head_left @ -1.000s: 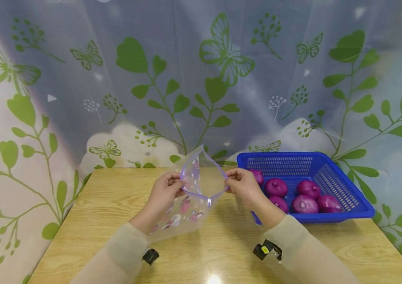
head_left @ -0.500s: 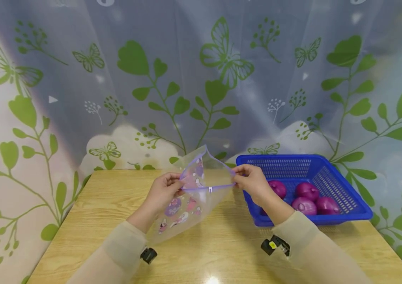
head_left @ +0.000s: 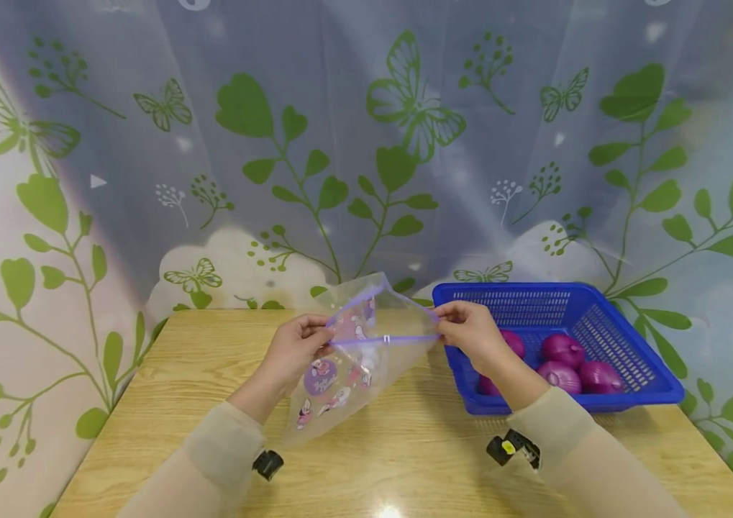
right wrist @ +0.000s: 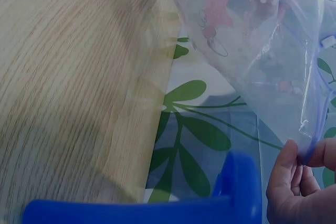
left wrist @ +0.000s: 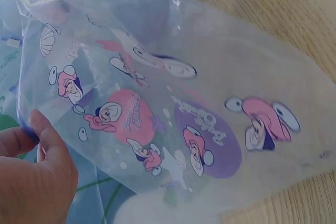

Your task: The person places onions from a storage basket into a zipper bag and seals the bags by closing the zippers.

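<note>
Between both hands hangs a clear zipper bag [head_left: 340, 381] with pink and purple cartoon prints and a purple zip edge. A small white slider [head_left: 387, 338] sits midway along that edge. My left hand [head_left: 296, 349] pinches the left end of the bag's mouth between thumb and fingers. At the opposite end, my right hand [head_left: 475, 338] pinches the purple edge, overlapping the basket's left side in the head view. The mouth stands parted, and no contents show inside. In the left wrist view the bag's printed face [left wrist: 157, 114] spreads out flat from the thumb.
On the right of the wooden table [head_left: 198, 374] stands a blue plastic basket [head_left: 651, 392] holding several purple onions [head_left: 560, 376]. My right forearm crosses its near left corner. A patterned curtain [head_left: 314, 144] hangs right behind the table.
My right hand has moved right, carrying its end of the zip edge, so the bag's mouth is wider and its near edge straighter. The left hand stays nearly in place.
</note>
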